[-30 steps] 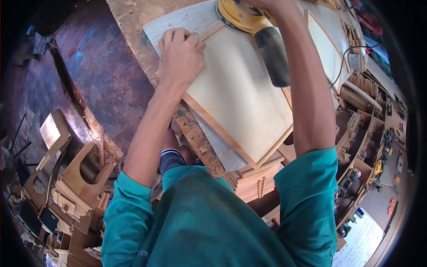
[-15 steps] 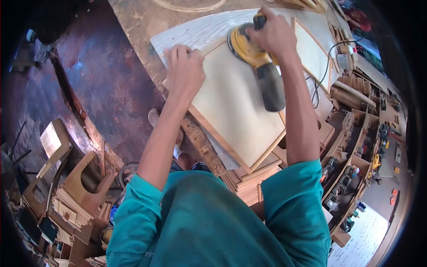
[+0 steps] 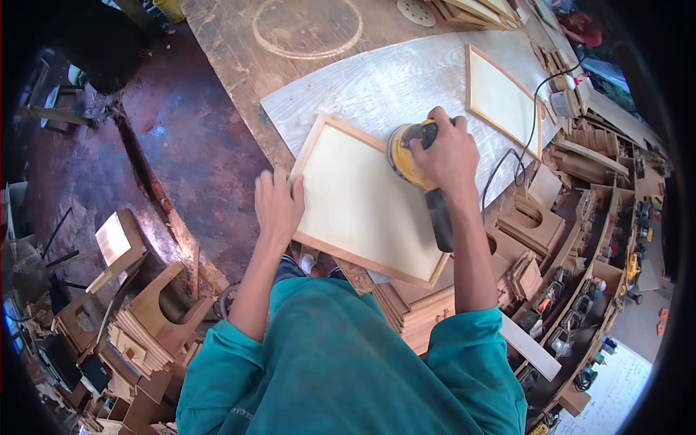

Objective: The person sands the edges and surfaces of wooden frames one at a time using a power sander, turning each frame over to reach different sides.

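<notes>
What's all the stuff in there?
Near framed panel: one, pale with brown rim, centre
Far framed panel: one, same colours, upper right
Sheet: one, grey, under both panels
Sander: one, yellow and black, on near panel
Cord: one, black, right of sander
Perforated disc: one, tan, top
Workbench: one, brown, top
Wood pieces: many, brown, both sides
Written-on board: one, white, lower right
Sleeves: two, teal, bottom
Left hand: one, bare, at near panel's left edge
Right hand: one, bare, on sander

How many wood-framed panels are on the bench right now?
2: the near panel, which the left hand touches, and the far panel, past the sander toward the upper right. Others may be hidden.
</notes>
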Tool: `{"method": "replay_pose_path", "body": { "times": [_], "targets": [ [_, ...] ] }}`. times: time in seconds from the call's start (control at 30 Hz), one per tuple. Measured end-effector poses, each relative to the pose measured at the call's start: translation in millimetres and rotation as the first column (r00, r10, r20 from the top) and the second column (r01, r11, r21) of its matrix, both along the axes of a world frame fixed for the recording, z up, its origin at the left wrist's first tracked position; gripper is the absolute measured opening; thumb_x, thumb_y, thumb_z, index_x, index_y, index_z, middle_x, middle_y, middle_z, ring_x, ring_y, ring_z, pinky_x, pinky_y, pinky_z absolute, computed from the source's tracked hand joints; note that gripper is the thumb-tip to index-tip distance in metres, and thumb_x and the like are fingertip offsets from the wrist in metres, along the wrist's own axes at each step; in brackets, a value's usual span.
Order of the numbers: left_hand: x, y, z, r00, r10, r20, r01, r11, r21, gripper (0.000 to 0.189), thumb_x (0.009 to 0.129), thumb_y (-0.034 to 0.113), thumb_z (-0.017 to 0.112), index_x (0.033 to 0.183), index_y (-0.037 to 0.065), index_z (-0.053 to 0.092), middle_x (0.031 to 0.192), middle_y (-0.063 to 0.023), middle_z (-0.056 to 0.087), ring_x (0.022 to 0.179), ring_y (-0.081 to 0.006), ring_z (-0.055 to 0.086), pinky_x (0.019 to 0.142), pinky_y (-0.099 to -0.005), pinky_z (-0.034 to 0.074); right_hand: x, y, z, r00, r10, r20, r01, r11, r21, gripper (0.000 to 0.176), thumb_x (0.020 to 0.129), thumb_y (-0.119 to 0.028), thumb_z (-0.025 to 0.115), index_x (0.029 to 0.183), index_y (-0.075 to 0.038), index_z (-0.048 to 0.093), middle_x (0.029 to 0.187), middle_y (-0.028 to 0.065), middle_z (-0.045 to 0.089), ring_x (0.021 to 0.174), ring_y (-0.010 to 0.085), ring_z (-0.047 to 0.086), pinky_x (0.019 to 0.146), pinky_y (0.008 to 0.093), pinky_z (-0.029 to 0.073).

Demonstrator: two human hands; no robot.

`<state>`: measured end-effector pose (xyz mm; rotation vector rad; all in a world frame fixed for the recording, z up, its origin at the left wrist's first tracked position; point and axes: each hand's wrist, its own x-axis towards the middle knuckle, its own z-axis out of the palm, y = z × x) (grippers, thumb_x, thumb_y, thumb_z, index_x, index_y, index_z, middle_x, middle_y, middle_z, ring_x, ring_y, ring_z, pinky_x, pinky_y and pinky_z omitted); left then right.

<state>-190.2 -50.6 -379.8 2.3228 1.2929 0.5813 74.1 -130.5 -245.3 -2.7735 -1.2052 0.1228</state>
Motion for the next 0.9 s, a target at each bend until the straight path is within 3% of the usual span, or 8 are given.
{"method": "replay_pose_path", "body": {
  "times": [0.07, 0.2, 0.33, 0.47, 0.7, 0.73, 0.77, 0.9],
  "targets": [
    [-11.3, -7.6, 6.0, 0.996, 0.081, 0.023, -0.066, 0.925, -0.373, 0.034, 0.100, 0.034, 0.059, 0.105, 0.001, 0.065, 0.096, -0.0243, 0.061, 0.092, -0.0506, 0.060, 0.081, -0.0566, 0.047, -11.4, 11.1, 0.8, 0.999, 0.040, -0.010, -0.039, 0.999, 0.021, 0.048, 0.077, -0.026, 0.076, 0.122, -0.016, 0.061, 0.111, 0.0239, 0.059, 0.093, 0.0498, 0.065, 0.077, 0.0548, 0.057],
    [-23.4, -0.3, 1.5, 1.000, 0.020, 0.024, 0.001, 0.749, -0.662, 0.054, 0.105, 0.047, 0.045, 0.104, -0.002, 0.069, 0.098, -0.0315, 0.069, 0.098, -0.0514, 0.064, 0.086, -0.0525, 0.050, -41.4, 48.1, -0.6, 0.990, 0.114, -0.086, -0.108, 0.992, 0.071, 0.048, 0.080, -0.020, 0.072, 0.126, -0.016, 0.062, 0.113, 0.0250, 0.058, 0.101, 0.0491, 0.063, 0.080, 0.0555, 0.056],
    [-27.1, -4.6, -8.0, 0.998, 0.055, -0.015, -0.053, 0.800, -0.598, 0.048, 0.105, 0.039, 0.048, 0.112, -0.003, 0.070, 0.101, -0.0300, 0.070, 0.101, -0.0453, 0.068, 0.087, -0.0487, 0.051, -67.7, 88.3, -31.8, 0.961, 0.244, -0.131, -0.233, 0.968, 0.096, 0.056, 0.081, -0.017, 0.070, 0.136, -0.024, 0.061, 0.117, 0.0228, 0.056, 0.098, 0.0441, 0.062, 0.081, 0.0554, 0.052],
    [-37.5, 14.3, -30.7, 0.982, 0.148, 0.113, -0.060, 0.826, -0.560, 0.052, 0.107, 0.039, 0.045, 0.109, -0.007, 0.069, 0.096, -0.0271, 0.072, 0.091, -0.0405, 0.071, 0.083, -0.0458, 0.052, -80.4, 111.6, -19.9, 0.955, 0.297, -0.021, -0.289, 0.941, 0.178, 0.047, 0.076, -0.020, 0.077, 0.121, -0.020, 0.062, 0.112, 0.0209, 0.054, 0.093, 0.0401, 0.060, 0.073, 0.0487, 0.051],
    [-35.4, 3.3, -48.8, 0.938, 0.250, 0.239, -0.078, 0.825, -0.560, 0.050, 0.107, 0.037, 0.045, 0.116, -0.006, 0.069, 0.107, -0.0285, 0.071, 0.101, -0.0401, 0.070, 0.089, -0.0440, 0.053, -20.0, 125.1, -25.0, 0.990, 0.137, -0.037, -0.130, 0.980, 0.151, 0.032, 0.083, -0.015, 0.062, 0.114, -0.010, 0.068, 0.107, 0.0217, 0.061, 0.094, 0.0445, 0.064, 0.079, 0.0555, 0.054],
    [-32.0, 2.2, -43.0, 0.973, 0.223, -0.058, -0.213, 0.781, -0.587, 0.048, 0.106, 0.036, 0.046, 0.120, -0.005, 0.068, 0.114, -0.0279, 0.069, 0.106, -0.0384, 0.069, 0.092, -0.0437, 0.053, -1.2, 120.9, -45.2, 0.988, 0.157, -0.006, -0.153, 0.971, 0.184, 0.031, 0.083, -0.014, 0.060, 0.113, -0.009, 0.068, 0.100, 0.0217, 0.065, 0.094, 0.0431, 0.065, 0.080, 0.0542, 0.055],
    [-34.4, -6.3, -56.3, 0.958, 0.249, 0.142, -0.132, 0.825, -0.549, 0.048, 0.106, 0.035, 0.045, 0.121, -0.004, 0.067, 0.115, -0.0282, 0.068, 0.109, -0.0401, 0.067, 0.094, -0.0438, 0.051, 9.6, 110.5, -41.5, 0.987, 0.157, 0.031, -0.160, 0.973, 0.164, 0.037, 0.079, -0.016, 0.066, 0.116, -0.009, 0.066, 0.096, 0.0219, 0.067, 0.095, 0.0425, 0.065, 0.081, 0.0535, 0.055],
    [-17.5, -6.6, -37.8, 0.972, 0.221, 0.075, -0.151, 0.839, -0.522, 0.058, 0.107, 0.043, 0.039, 0.089, -0.006, 0.064, 0.085, -0.0284, 0.066, 0.090, -0.0495, 0.062, 0.085, -0.0528, 0.048, 11.1, 87.1, 6.1, 1.000, 0.019, 0.005, -0.019, 0.999, 0.033, 0.049, 0.078, -0.023, 0.073, 0.124, -0.014, 0.059, 0.113, 0.0257, 0.059, 0.099, 0.0489, 0.063, 0.078, 0.0541, 0.056]
  ]
}}
